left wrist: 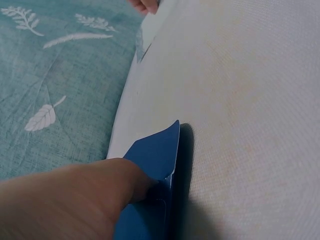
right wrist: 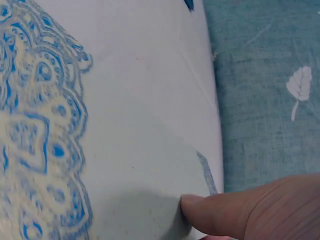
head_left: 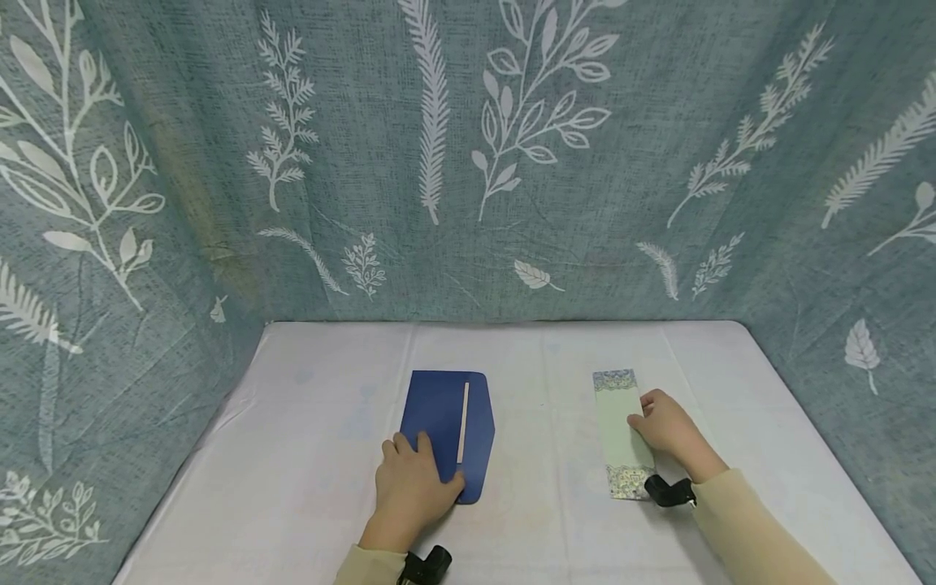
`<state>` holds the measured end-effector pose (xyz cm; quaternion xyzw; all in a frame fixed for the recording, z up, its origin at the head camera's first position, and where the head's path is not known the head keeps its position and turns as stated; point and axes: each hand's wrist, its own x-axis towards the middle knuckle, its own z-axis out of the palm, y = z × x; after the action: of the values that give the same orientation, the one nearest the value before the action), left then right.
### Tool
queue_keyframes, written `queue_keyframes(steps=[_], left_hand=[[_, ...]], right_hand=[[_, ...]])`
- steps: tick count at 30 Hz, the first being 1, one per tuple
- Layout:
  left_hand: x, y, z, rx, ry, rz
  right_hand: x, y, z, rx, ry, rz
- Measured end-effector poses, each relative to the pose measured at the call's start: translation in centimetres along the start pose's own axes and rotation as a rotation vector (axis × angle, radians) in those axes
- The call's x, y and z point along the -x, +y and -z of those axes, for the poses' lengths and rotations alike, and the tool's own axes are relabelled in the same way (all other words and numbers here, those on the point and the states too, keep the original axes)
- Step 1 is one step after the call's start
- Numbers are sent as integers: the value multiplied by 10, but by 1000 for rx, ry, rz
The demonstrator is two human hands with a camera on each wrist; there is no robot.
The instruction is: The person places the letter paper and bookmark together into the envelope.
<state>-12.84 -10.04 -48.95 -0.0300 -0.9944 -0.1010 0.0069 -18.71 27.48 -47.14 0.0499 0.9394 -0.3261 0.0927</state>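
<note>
A dark blue envelope (head_left: 431,406) with a pale narrow strip (head_left: 463,422) along one side is at the centre-left of the table. My left hand (head_left: 411,483) grips its near end, fingers spread over the face and thumb at the near edge. In the left wrist view, the thumb presses on the envelope (left wrist: 155,150), whose edge casts a shadow on the cloth. To the right, my right hand (head_left: 669,424) pinches a pale green card (head_left: 617,422) by its right side, thumb on top. Lacy patterned bands cross both card ends; the near one (right wrist: 45,135) looks blue and cream up close.
White cloth (head_left: 541,528) covers the table, lying between the envelope and the card. A blue-green curtain (head_left: 468,268) with white leaf prints closes off the back and both sides. Each wrist wears a black camera (head_left: 669,491).
</note>
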Motion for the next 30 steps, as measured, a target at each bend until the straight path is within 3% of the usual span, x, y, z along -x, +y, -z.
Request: queue_keyframes(steps=[16,22,30], left_hand=[[0,-1,0,-2,7,-4],[-1,-1,0,-2,19,-11],[-2,-2,-1,-10,15,-7]], right_hand=[[-1,-10,9,-228,40,52],[-2,-19,3,-333,63,84],[-5,-31,-12,-391,79,104]])
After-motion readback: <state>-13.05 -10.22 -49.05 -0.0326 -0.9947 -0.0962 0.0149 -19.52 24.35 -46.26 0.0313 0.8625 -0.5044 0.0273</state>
